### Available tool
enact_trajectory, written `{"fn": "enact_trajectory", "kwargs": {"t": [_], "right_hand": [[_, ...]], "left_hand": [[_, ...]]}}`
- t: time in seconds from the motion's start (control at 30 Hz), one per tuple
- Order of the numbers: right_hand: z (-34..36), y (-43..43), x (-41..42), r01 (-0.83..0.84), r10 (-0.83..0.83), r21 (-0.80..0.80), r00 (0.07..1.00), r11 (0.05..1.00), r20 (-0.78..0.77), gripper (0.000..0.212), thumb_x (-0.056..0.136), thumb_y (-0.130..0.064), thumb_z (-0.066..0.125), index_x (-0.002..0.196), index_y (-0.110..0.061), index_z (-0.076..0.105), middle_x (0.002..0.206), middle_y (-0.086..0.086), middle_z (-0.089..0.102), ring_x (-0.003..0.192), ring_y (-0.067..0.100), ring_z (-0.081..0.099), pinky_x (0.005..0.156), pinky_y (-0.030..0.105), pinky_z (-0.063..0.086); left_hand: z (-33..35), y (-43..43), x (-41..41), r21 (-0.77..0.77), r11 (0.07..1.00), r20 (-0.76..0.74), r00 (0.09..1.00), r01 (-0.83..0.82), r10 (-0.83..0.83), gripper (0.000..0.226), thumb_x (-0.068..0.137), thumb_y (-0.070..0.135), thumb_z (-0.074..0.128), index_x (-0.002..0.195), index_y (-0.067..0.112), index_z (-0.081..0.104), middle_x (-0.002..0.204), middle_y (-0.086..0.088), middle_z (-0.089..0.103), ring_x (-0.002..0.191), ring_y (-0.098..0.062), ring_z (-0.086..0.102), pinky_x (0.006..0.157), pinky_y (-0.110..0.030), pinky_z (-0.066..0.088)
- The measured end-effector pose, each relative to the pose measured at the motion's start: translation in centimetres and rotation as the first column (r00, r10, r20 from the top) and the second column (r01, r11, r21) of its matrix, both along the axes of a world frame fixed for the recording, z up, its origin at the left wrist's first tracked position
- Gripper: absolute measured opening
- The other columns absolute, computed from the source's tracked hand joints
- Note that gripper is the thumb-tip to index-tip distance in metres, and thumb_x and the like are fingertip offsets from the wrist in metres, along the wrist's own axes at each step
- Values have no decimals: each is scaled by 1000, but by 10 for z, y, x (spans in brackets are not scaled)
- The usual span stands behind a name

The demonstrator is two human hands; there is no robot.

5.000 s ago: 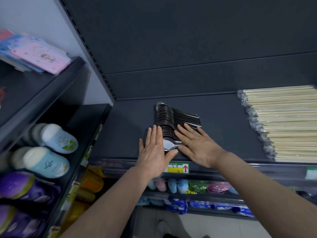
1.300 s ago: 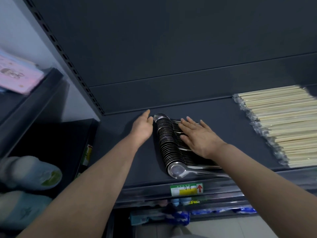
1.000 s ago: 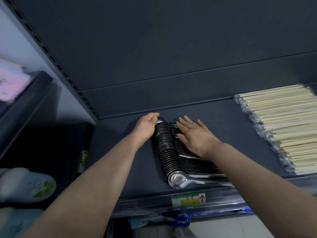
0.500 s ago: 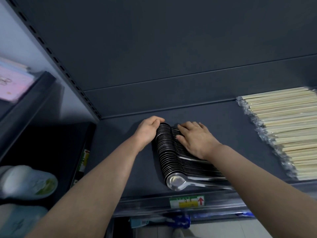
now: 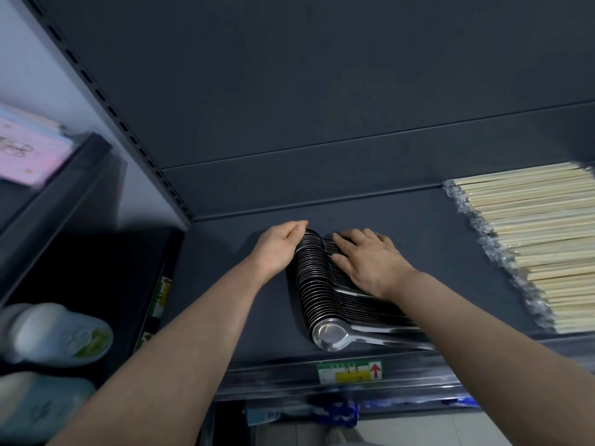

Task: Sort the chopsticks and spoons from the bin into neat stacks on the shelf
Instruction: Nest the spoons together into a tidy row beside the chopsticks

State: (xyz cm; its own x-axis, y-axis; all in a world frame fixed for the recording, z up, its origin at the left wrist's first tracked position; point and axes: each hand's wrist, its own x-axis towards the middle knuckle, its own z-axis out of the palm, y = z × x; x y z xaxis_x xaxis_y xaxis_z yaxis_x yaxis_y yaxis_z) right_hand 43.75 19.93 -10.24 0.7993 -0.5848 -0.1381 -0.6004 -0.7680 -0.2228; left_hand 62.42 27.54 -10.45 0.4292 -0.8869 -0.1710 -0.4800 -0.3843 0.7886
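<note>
- the left hand (image 5: 278,249) lies against the left side of the spoons (image 5: 317,294). its fingers are close together and bent round the far end of the row, and the thumb lies along the top.
- the right hand (image 5: 370,262) lies palm down just right of the left hand. its fingers are a little spread and lightly bent, the tips press on the spoon handles, and it pinches nothing.
- the spoons are nested in one long row on the dark shelf (image 5: 434,246). the bowls are on the left hand's side and the handles run under the right palm.
- the row runs from the fingertips back past both wrists to the shelf's front edge, where the nearest bowl faces up and shines.
- the chopsticks (image 5: 531,239) lie well to the right of the right hand on the same shelf. they are pale, laid side by side in clear wrap, and apart from the spoons.
- a green and yellow price label (image 5: 349,371) with a red arrow sits on the front rail, below the right forearm.
- far left of the left arm, on a lower shelf, are pale rounded goods (image 5: 54,333), blurred.
</note>
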Motion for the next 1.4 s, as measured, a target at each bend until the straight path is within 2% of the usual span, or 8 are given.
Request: {"fn": "enact_trajectory", "kwargs": {"t": [0.17,0.23,0.4,0.63,0.83,1.0,1.17,1.4], "right_hand": [[-1,1,-2,-6,6,25,1000,1000,-12,59,101,-50,23,153,-23,19,157,-4,23,140,20,24,117,42,16],[0,1,-2,-1,1,29,1000,1000,-7,58,101,-50,23,153,-23,20,157,-4,23,141,20,23,117,42,16],[1,4,-3,3,-3,49,1000,999,-8,60,101,-49,23,154,-22,13,158,-3,22,143,20,22,118,42,14],[0,2,-2,6,-5,49,1000,999,-26,60,101,-50,22,153,-21,16,159,-3,18,145,20,19,119,42,12],[3,2,-4,12,-12,33,1000,999,-7,58,102,-48,23,153,-22,17,159,-3,18,145,19,18,118,41,12],[4,4,-6,14,-14,6,1000,1000,17,56,102,-47,25,152,-22,21,159,-3,20,145,19,19,119,43,13],[7,11,-21,6,-5,-25,999,1000,46,52,102,-44,28,149,-24,29,156,-3,27,144,18,23,118,43,15],[14,23,-81,-39,46,-91,996,995,77,44,101,-40,35,141,-24,42,147,-4,41,136,19,34,113,40,22]], "left_hand": [[5,4,-1,27,996,219,972,82,-86,43,102,44,37,134,24,58,138,4,57,132,-11,47,115,-33,32],[6,6,-1,42,995,259,961,94,-102,45,102,46,35,133,24,59,137,4,58,131,-13,49,113,-32,33],[7,10,-3,35,997,220,973,66,-72,48,102,50,31,137,28,54,141,6,54,134,-12,45,115,-32,32],[9,10,-5,61,997,225,972,55,-67,49,103,45,31,147,24,41,151,6,42,141,-10,34,118,-27,21],[9,12,-7,52,998,221,974,42,-53,50,103,44,33,148,24,38,153,1,40,142,-13,33,119,-29,21],[11,13,-10,27,999,269,963,25,-31,46,103,39,39,144,21,45,148,-2,46,139,-19,38,117,-36,25],[15,19,-18,-35,999,353,935,-19,30,29,96,27,55,122,21,65,125,3,64,119,-17,54,105,-37,42],[31,44,-79,-25,999,466,884,-24,33,28,93,22,60,121,20,66,122,3,67,117,-20,57,102,-37,44]]}}
